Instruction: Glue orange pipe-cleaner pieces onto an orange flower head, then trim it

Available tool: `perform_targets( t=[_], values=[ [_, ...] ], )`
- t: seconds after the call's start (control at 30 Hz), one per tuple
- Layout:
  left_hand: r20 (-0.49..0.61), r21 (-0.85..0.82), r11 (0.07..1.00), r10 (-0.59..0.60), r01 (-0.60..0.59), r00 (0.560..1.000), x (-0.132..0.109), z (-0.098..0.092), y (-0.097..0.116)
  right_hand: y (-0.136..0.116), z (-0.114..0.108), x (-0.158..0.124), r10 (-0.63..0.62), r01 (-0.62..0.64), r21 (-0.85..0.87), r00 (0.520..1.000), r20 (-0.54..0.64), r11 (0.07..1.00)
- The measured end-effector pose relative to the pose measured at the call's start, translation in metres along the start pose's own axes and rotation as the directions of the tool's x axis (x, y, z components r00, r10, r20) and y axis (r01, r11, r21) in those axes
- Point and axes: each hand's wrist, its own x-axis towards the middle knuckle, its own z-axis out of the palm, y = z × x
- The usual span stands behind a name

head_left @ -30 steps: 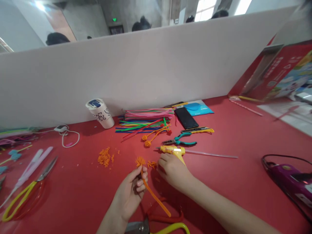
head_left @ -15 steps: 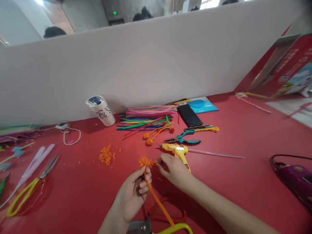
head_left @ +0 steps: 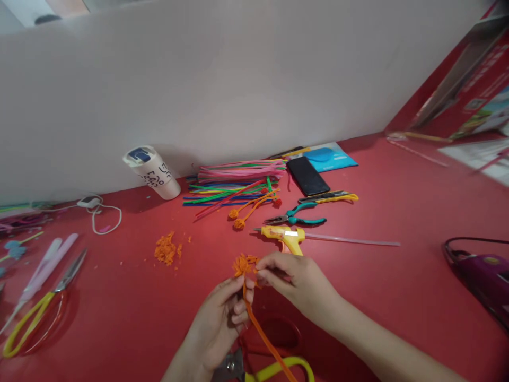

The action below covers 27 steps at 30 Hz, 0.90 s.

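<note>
My left hand (head_left: 222, 313) is closed around an orange pipe cleaner (head_left: 264, 339), just beneath its top. A frayed orange tuft (head_left: 240, 264) sits at that upper end, and the stem slants down to the right. At the tuft's right edge, the thumb and forefinger of my right hand (head_left: 306, 281) are pinched together by loose orange fibres (head_left: 251, 259); exactly what they grip is partly hidden. Below my hands lie scissors with a yellow and a red handle (head_left: 292, 362), cut off by the frame. A yellow glue gun (head_left: 294, 240) rests just beyond my right hand.
Orange clippings (head_left: 165, 249) lie left of centre. Behind are bundled pipe cleaners (head_left: 238, 172), two orange ball-ended stems (head_left: 250, 212), pliers (head_left: 306, 218), a phone (head_left: 308, 176) and a tumbler (head_left: 153, 172). Scissors (head_left: 43, 313) lie at left, a purple tool (head_left: 483, 281) at right.
The camera view has tilted down. My right fingertips have come together and closer to the tuft, while my left hand keeps its hold on the pipe cleaner.
</note>
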Motion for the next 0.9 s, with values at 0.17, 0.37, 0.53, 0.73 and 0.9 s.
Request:
perform_targets(
  t=[0.17,0.37,0.53,0.73,0.9],
  values=[
    [-0.031,0.158,0.982,0.114,-0.108,0.993,0.0,0.002,-0.006,0.0,0.003,-0.006,-0.038,0.04,-0.081,0.999,0.02,0.996],
    [-0.057,0.281,0.943,0.203,-0.179,0.978,-0.003,0.004,-0.008,-0.001,0.006,-0.01,-0.231,0.23,-0.262,0.973,0.025,0.937],
    [-0.077,0.315,0.923,0.258,-0.222,0.963,-0.003,0.005,-0.008,-0.002,0.01,-0.011,-0.254,0.232,-0.353,0.967,-0.016,0.906],
    [-0.069,0.322,0.917,0.271,-0.236,0.96,-0.004,0.005,-0.01,0.001,0.014,-0.011,-0.474,0.407,-0.353,0.871,-0.129,0.843],
    [-0.035,0.267,0.936,0.249,-0.231,0.968,-0.007,0.005,-0.011,0.002,0.014,-0.011,-0.595,0.508,-0.393,0.791,-0.139,0.767]
  ],
)
